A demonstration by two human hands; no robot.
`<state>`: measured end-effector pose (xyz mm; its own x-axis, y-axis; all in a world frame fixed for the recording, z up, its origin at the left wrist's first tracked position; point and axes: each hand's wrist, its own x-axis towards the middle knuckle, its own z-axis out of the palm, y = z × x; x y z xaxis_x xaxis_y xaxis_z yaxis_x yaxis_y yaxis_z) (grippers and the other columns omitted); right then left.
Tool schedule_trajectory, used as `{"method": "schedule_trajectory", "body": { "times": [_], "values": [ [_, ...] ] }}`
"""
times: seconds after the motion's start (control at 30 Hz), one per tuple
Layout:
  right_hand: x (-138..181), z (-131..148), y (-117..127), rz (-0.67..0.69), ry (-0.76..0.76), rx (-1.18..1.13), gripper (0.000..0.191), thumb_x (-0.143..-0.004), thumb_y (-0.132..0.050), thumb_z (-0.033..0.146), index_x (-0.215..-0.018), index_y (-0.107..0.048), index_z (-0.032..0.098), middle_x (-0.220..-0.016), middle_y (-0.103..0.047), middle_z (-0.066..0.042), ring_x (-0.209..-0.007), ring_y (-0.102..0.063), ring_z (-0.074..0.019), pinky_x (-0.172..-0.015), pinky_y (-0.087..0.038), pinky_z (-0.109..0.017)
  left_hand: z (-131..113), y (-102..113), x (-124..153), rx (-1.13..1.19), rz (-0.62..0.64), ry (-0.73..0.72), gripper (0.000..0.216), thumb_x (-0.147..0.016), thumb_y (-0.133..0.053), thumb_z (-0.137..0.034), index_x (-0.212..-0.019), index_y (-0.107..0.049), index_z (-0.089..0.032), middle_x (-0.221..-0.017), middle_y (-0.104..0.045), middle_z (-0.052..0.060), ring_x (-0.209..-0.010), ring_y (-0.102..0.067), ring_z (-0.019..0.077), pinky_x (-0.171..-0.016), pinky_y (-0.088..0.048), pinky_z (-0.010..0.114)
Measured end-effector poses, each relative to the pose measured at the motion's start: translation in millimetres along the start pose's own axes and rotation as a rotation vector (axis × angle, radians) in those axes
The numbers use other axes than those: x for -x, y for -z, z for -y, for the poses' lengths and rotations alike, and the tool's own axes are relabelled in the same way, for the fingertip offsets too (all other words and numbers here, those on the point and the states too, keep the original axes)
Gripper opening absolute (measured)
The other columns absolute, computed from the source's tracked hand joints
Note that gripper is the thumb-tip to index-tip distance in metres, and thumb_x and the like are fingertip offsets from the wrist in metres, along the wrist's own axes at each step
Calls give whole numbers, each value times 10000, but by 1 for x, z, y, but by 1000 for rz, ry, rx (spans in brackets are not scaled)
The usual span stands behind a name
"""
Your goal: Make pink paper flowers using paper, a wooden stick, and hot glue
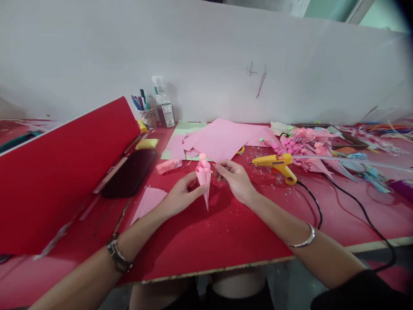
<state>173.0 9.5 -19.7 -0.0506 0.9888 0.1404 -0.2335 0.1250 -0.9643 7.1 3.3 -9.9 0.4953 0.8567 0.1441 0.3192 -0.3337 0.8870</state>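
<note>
A pink paper cone (203, 180) points downward above the red table, held between the thumb and fingers of my left hand (183, 196). Round pink pieces (203, 160) stick up out of its wide top. Just right of the cone's rim, my right hand (235, 177) is closed in a pinch. Whatever its fingertips hold, if anything, is too small to make out. A cut pink paper piece (150, 202) lies beside my left forearm. Behind the cone rests a small pink packet (168, 166).
Pink paper sheets (222, 137) lie at the back. A yellow glue gun (277, 163) with a black cord lies to the right, before a pile of pink paper cones (306, 146). Leftward are a dark phone-like slab (130, 174), a red board (74, 172), a pen cup (147, 117) and a bottle (164, 107).
</note>
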Motion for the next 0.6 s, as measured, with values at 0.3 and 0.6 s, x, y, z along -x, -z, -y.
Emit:
{"method": "schedule_trajectory", "body": {
  "times": [0.3, 0.6],
  "values": [
    [-2, -4, 3, -46, 33, -8, 186, -720, -553, 258, -874, -641, 202, -769, -623, -10, -642, -544, -85, -689, -471, -263, 2, 0, 1, -117, -10, -38, 217, -790, -459, -301, -930, -536, -154, -897, -593, 37, -839, -538, 172, -755, -429, 302],
    [1, 4, -3, -77, 10, -68, 124, -641, -643, 241, -714, -573, 170, -642, -634, 11, -634, -622, -115, -718, -500, -298, 6, 0, 0, -233, -80, -112, 287, -782, -477, -323, -1000, -529, -144, -959, -549, 71, -891, -505, 198, -791, -410, 347]
  ]
}}
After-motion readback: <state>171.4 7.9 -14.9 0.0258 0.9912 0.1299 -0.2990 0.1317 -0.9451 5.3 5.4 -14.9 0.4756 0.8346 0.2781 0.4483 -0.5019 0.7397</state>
